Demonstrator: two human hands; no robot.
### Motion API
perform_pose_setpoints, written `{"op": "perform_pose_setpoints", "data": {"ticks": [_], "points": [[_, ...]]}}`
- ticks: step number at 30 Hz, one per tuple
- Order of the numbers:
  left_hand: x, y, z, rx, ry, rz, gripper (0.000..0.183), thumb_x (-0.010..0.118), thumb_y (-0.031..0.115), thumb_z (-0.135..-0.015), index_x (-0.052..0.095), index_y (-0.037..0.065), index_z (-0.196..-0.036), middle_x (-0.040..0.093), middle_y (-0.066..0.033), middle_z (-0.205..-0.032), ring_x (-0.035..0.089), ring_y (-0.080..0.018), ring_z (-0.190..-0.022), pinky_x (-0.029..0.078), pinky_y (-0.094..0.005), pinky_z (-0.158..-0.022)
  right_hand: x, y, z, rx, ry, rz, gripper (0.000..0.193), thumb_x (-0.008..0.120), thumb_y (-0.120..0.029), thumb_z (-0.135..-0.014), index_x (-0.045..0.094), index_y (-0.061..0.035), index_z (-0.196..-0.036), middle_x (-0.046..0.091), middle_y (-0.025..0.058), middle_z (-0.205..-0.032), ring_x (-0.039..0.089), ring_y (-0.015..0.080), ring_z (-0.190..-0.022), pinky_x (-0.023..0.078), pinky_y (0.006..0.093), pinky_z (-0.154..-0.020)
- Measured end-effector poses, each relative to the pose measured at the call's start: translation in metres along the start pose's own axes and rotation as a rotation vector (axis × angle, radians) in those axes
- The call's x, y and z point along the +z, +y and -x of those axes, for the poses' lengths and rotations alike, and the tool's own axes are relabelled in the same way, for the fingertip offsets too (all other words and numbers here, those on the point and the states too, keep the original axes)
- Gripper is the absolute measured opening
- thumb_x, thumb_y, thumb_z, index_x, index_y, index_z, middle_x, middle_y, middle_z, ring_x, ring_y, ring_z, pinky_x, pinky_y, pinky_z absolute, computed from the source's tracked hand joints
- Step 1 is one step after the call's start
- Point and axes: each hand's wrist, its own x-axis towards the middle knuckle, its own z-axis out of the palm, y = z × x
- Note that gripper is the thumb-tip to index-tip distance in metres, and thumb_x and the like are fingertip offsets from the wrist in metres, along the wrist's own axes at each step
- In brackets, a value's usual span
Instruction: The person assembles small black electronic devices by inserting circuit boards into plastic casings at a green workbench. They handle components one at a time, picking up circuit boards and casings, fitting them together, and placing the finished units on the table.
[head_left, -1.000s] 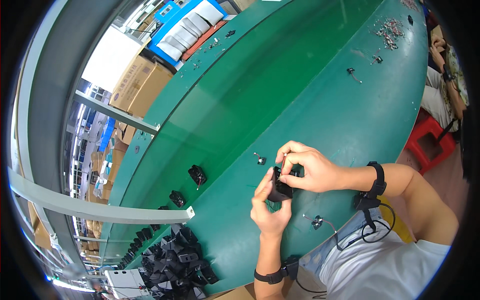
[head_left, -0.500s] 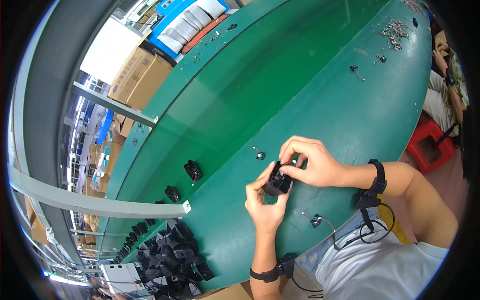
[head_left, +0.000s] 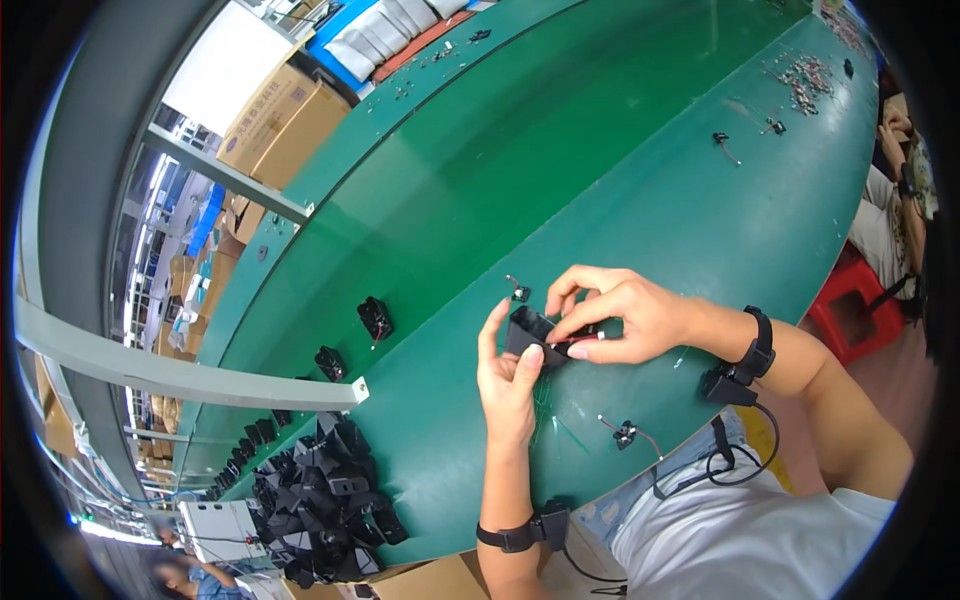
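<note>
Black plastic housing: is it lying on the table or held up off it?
Held up. The left hand grips the black plastic housing from below, the right hand pinches its top, above the green table.

housing pile (head_left: pixel 325 490) on bench (head_left: pixel 640 210) far left | two housings (head_left: pixel 375 318) just behind it | wired part (head_left: pixel 625 433) right, near edge

Open green table (head_left: pixel 640 190) stretches from the hands toward twelve and one o'clock; a small wired part (head_left: pixel 518 292) sits just at eleven, a black parts heap (head_left: pixel 325 485) crowds eight o'clock
</note>
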Motion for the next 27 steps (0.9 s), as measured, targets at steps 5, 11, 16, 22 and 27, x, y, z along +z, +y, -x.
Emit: {"op": "perform_pose_setpoints", "data": {"ticks": [5, 11, 16, 22, 27], "points": [[-0.002, -0.002, 0.002, -0.130, 0.002, 0.072, 0.051, 0.064, 0.024, -0.098, 0.045, 0.000, -0.138, 0.066, -0.0136, -0.116, 0.068, -0.0186, -0.099, 0.056, -0.0325, -0.086, 0.008, -0.009, 0.000, 0.005, 0.023, 0.018, 0.024, 0.083, -0.014, -0.074, 0.075, -0.0051, -0.095, 0.060, 0.0137, -0.117, 0.059, 0.0262, -0.102, 0.053, 0.0381, -0.083], [-0.002, -0.002, 0.002, -0.030, 0.039, -0.096, 0.029, 0.059, 0.026, -0.100, 0.059, -0.001, -0.110, 0.071, -0.0116, -0.082, 0.069, -0.0143, -0.069, 0.053, -0.0233, -0.059, 0.012, -0.005, 0.006, 0.212, 0.021, -0.279, 0.017, 0.078, -0.011, -0.082, 0.077, -0.0019, -0.096, 0.058, 0.0168, -0.134, 0.058, 0.0269, -0.119, 0.049, 0.0386, -0.097], [0.004, 0.003, 0.005, 0.198, 0.231, -0.545, 0.031, 0.059, 0.024, -0.100, 0.065, -0.003, -0.087, 0.069, -0.0080, -0.070, 0.067, -0.0137, -0.060, 0.050, -0.0248, -0.053, 0.008, -0.013, -0.002, 0.476, 0.093, -0.454, 0.018, 0.068, -0.014, -0.092, 0.076, 0.0017, -0.094, 0.060, 0.0167, -0.131, 0.059, 0.0240, -0.115, 0.050, 0.0366, -0.093], [0.002, 0.004, 0.007, 0.464, 0.301, -0.974, 0.033, 0.059, 0.019, -0.100, 0.064, -0.003, -0.076, 0.061, -0.0075, -0.054, 0.063, -0.0145, -0.048, 0.047, -0.0264, -0.045, 0.013, -0.018, 0.001, 0.495, 0.000, -0.576, 0.028, 0.060, -0.018, -0.098, 0.074, 0.0063, -0.095, 0.055, 0.0217, -0.137, 0.058, 0.0244, -0.117, 0.051, 0.0379, -0.094], [0.001, 0.000, 0.006, 0.470, 0.300, -1.044, 0.034, 0.058, 0.019, -0.100, 0.063, -0.002, -0.074, 0.059, -0.0083, -0.053, 0.062, -0.0151, -0.047, 0.045, -0.0277, -0.043, 0.015, -0.024, 0.001, 0.655, 0.008, -0.868, 0.034, 0.059, -0.023, -0.099, 0.070, 0.0083, -0.103, 0.046, 0.0232, -0.144, 0.054, 0.0310, -0.126, 0.050, 0.0473, -0.102]]}}
